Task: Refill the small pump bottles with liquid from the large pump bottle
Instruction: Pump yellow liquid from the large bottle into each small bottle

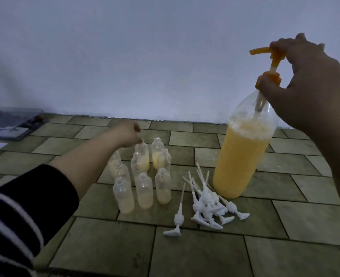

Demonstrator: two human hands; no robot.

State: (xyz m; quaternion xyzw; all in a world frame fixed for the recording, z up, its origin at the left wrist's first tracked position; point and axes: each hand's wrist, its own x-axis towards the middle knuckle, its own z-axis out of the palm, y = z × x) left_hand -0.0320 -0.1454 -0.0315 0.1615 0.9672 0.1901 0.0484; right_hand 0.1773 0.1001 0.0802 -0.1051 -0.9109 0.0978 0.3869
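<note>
Striped sleeve [15, 220] nearest, bottom left; that arm reaches far-right across the tiled surface [185, 252]. Left hand [128, 134] has its fingertips pinching the neck of one small bottle [143, 155] in the far row of the cluster. Small pump bottles [143, 190] stand upright, uncapped, close together, centre-left, each with a little yellowish liquid at the bottom. White pump heads [207, 206] lie in a loose pile just right of the cluster, one [177, 220] apart on the near side. Large pump bottle [243, 154] stands upright right of the pile, mostly full of orange-yellow liquid, foam on top. Right hand [309, 84] grips its orange pump [269, 58]: fingers curled over the head, thumb at the collar. Dark tray [11, 124] far left by the wall [145, 56].
</note>
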